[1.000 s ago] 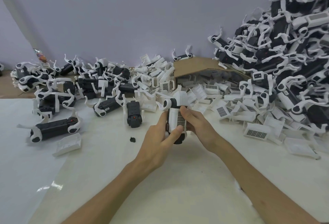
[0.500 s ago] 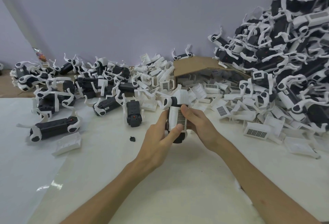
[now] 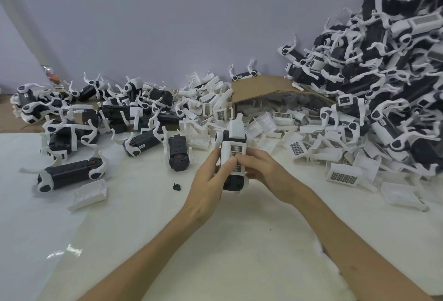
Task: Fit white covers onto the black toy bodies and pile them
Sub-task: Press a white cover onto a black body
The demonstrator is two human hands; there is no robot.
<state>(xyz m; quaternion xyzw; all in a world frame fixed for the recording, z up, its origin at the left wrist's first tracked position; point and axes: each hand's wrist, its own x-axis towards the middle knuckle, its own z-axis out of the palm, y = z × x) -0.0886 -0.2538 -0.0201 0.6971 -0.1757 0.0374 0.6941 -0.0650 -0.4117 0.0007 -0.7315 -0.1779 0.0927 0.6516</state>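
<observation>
While you hold one black toy body [image 3: 232, 183] upright between both hands, just above the white table sheet [image 3: 215, 252], a white cover [image 3: 233, 152] with a dark grille sits over its upper part. The black lower end shows beneath your fingers.

Your left hand [image 3: 206, 181] grips the toy's left side, with the thumb laid on the grille. Your right hand [image 3: 266, 173] grips the right side, its fingers curled onto the cover beside that thumb.

Behind the toy lies a heap of loose white covers [image 3: 275, 121], spilling from a cardboard box [image 3: 263, 86] tipped on its side. To the right, against the wall, rises a tall pile of finished toys [image 3: 383, 85], black and white with curved white legs.

To the left is a scatter of uncovered black bodies [image 3: 107, 114]. One single body [image 3: 178, 154] lies just left of your left hand, and another long body [image 3: 69, 176] lies well apart at the far left. Near that one, a lone white cover [image 3: 90, 194] rests on the sheet. A small black piece [image 3: 176, 187] lies close to your left hand.
</observation>
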